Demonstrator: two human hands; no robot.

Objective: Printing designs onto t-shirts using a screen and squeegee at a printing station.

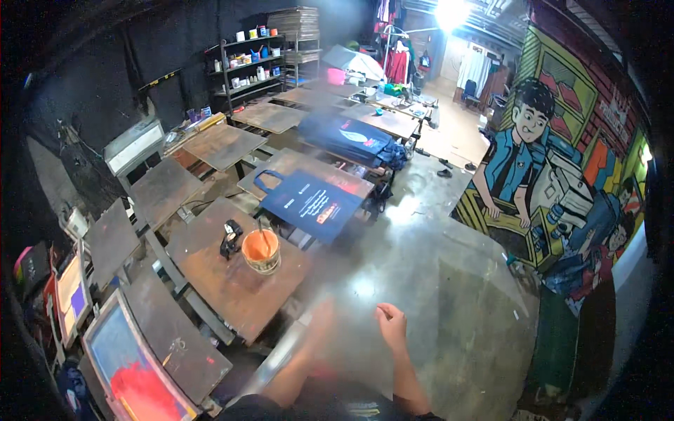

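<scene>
Both my hands are in front of my body, above the grey floor. My left hand (320, 324) is smeared by motion, so its fingers cannot be read. My right hand (392, 325) has its fingers curled in and its thumb against them; I see nothing in it. Left of my hands, a bucket (261, 250) with an orange inside stands on a brown board table (217, 281), a stick leaning in it. A small black object (230, 238) lies beside the bucket. Beyond, a dark blue tote bag (309, 205) with white and orange print lies flat on another board.
Dark blue bags are piled (351, 137) on a farther board. A framed screen (137, 368) with red paint leans at lower left. Shelves (251, 63) of paint pots stand at the back. A painted mural wall (533, 154) runs along the right, beside the floor (435, 295).
</scene>
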